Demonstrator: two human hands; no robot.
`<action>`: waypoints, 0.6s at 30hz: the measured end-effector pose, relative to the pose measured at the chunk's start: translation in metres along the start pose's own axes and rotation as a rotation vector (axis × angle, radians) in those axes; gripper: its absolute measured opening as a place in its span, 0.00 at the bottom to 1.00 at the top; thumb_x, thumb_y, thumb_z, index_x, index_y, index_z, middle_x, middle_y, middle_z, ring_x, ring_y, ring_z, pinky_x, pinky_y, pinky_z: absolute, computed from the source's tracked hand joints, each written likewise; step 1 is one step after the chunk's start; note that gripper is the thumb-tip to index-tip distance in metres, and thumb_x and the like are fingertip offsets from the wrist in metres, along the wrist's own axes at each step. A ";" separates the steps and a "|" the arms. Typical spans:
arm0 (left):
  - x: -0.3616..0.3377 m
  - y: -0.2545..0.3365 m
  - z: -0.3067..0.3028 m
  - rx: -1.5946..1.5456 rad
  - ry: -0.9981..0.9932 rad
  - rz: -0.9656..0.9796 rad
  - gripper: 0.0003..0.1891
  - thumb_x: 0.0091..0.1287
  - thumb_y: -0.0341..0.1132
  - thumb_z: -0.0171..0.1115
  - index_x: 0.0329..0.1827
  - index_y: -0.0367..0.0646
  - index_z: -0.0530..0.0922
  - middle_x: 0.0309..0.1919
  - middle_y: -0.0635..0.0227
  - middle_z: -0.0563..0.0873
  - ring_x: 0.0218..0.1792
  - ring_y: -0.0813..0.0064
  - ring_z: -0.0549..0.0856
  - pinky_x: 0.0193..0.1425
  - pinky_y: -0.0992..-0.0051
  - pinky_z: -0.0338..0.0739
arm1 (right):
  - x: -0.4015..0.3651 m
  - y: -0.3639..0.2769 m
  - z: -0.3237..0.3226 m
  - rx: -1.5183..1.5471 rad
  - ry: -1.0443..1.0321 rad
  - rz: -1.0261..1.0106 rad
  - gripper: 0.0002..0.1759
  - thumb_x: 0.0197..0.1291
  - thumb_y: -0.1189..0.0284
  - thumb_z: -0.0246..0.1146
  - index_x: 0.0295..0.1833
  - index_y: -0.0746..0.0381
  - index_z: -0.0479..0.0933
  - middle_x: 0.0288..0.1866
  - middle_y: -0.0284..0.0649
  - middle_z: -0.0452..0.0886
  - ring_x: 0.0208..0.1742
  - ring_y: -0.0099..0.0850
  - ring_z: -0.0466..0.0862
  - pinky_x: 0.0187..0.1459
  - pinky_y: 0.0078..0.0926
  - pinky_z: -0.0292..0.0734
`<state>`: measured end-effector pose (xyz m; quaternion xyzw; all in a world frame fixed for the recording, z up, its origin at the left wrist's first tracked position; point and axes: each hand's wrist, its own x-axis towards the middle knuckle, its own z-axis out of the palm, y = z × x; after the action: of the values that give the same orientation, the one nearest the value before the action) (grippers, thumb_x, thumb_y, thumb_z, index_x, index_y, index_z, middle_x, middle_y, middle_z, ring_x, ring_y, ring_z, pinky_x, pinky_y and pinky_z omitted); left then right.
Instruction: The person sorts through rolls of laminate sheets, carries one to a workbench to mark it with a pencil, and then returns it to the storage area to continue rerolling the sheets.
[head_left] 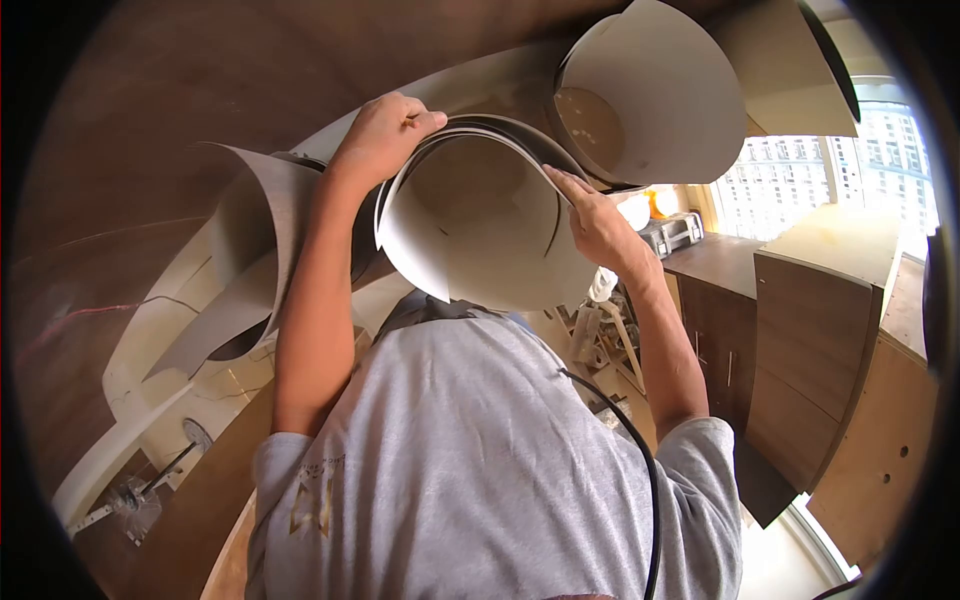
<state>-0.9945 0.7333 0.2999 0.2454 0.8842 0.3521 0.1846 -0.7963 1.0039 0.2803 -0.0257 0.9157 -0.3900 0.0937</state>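
A rolled sheet (pixel 480 225), pale inside with dark edges and several layers, is held open-ended in front of my chest. My left hand (pixel 388 135) grips its upper left rim, fingers curled over the edge. At the upper right rim, my right hand (pixel 603 225) pinches the sheet's edge. Another rolled sheet (pixel 670 95) lies just beyond, at the upper right. To the left of my left forearm stands a curled sheet (pixel 275 215) with its edge flared outward.
Dark wood-faced cabinets (pixel 815 335) stand at the right, by bright windows (pixel 780 185). A grey case (pixel 675 233) sits behind my right hand. A black cable (pixel 640 445) runs down my shirt. A round-based stand (pixel 197 433) is at the lower left.
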 end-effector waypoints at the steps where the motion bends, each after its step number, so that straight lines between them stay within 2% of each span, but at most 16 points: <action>1: 0.000 -0.002 0.000 0.010 0.007 -0.001 0.24 0.70 0.51 0.69 0.42 0.32 0.87 0.37 0.56 0.87 0.38 0.65 0.84 0.48 0.67 0.78 | 0.002 -0.002 0.001 -0.006 -0.011 0.015 0.36 0.65 0.88 0.49 0.79 0.61 0.65 0.75 0.56 0.73 0.73 0.54 0.74 0.74 0.43 0.71; 5: 0.001 -0.013 0.004 0.008 0.067 -0.010 0.24 0.69 0.51 0.69 0.41 0.31 0.86 0.35 0.56 0.85 0.38 0.64 0.84 0.47 0.66 0.78 | 0.004 -0.013 0.009 -0.009 -0.044 0.093 0.35 0.67 0.81 0.56 0.80 0.64 0.62 0.76 0.59 0.71 0.74 0.56 0.74 0.74 0.45 0.70; 7: 0.004 -0.014 0.007 0.009 0.101 -0.035 0.24 0.69 0.51 0.69 0.37 0.31 0.83 0.31 0.54 0.82 0.37 0.63 0.83 0.46 0.65 0.77 | 0.003 -0.017 0.007 -0.063 -0.039 0.047 0.38 0.73 0.60 0.61 0.81 0.66 0.60 0.76 0.61 0.69 0.74 0.58 0.73 0.75 0.45 0.69; 8: 0.004 -0.013 0.006 0.029 0.102 -0.028 0.25 0.69 0.50 0.68 0.32 0.32 0.79 0.28 0.54 0.77 0.33 0.63 0.79 0.43 0.63 0.75 | 0.007 -0.015 0.009 -0.066 -0.037 0.042 0.38 0.73 0.60 0.61 0.81 0.66 0.60 0.76 0.61 0.69 0.74 0.58 0.73 0.75 0.45 0.69; 10: 0.001 -0.012 0.002 0.002 0.130 0.003 0.25 0.69 0.50 0.68 0.30 0.32 0.77 0.26 0.55 0.75 0.31 0.64 0.77 0.41 0.63 0.74 | 0.011 -0.007 0.012 -0.031 0.048 0.017 0.46 0.73 0.41 0.55 0.78 0.69 0.64 0.71 0.67 0.74 0.71 0.60 0.76 0.72 0.44 0.71; 11: 0.001 -0.010 0.002 -0.024 0.156 0.033 0.25 0.69 0.49 0.68 0.28 0.33 0.75 0.25 0.56 0.73 0.29 0.65 0.74 0.39 0.63 0.73 | 0.013 -0.012 0.009 -0.039 0.052 0.022 0.46 0.73 0.41 0.55 0.78 0.69 0.64 0.71 0.67 0.74 0.71 0.60 0.76 0.72 0.44 0.71; 13: 0.004 -0.011 0.004 -0.055 0.169 0.040 0.25 0.69 0.48 0.69 0.28 0.34 0.73 0.23 0.57 0.73 0.28 0.65 0.73 0.38 0.63 0.72 | 0.021 -0.033 0.000 0.051 0.031 0.167 0.49 0.74 0.34 0.47 0.76 0.70 0.66 0.67 0.67 0.77 0.71 0.58 0.76 0.71 0.45 0.70; 14: 0.002 -0.015 0.002 -0.075 0.184 0.036 0.24 0.69 0.48 0.69 0.27 0.35 0.72 0.22 0.59 0.72 0.27 0.66 0.71 0.36 0.64 0.71 | 0.028 -0.041 -0.006 0.032 -0.013 0.204 0.46 0.75 0.36 0.48 0.73 0.71 0.69 0.64 0.66 0.79 0.70 0.58 0.77 0.70 0.46 0.70; 17: 0.006 -0.020 0.002 -0.047 0.240 0.005 0.23 0.68 0.46 0.71 0.27 0.36 0.71 0.21 0.60 0.71 0.26 0.67 0.70 0.35 0.64 0.71 | 0.037 -0.049 -0.004 0.023 -0.057 0.211 0.46 0.76 0.38 0.47 0.72 0.72 0.69 0.64 0.67 0.79 0.69 0.58 0.78 0.69 0.45 0.71; 18: 0.005 -0.018 -0.001 -0.041 0.223 -0.045 0.22 0.68 0.45 0.71 0.28 0.36 0.72 0.22 0.57 0.74 0.27 0.63 0.73 0.36 0.62 0.72 | 0.039 -0.045 0.000 -0.010 -0.005 0.165 0.43 0.77 0.40 0.49 0.69 0.74 0.71 0.60 0.68 0.81 0.65 0.61 0.80 0.65 0.47 0.74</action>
<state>-1.0047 0.7243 0.2864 0.1809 0.8972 0.3909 0.0978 -0.8358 0.9678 0.3068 0.0482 0.9163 -0.3765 0.1276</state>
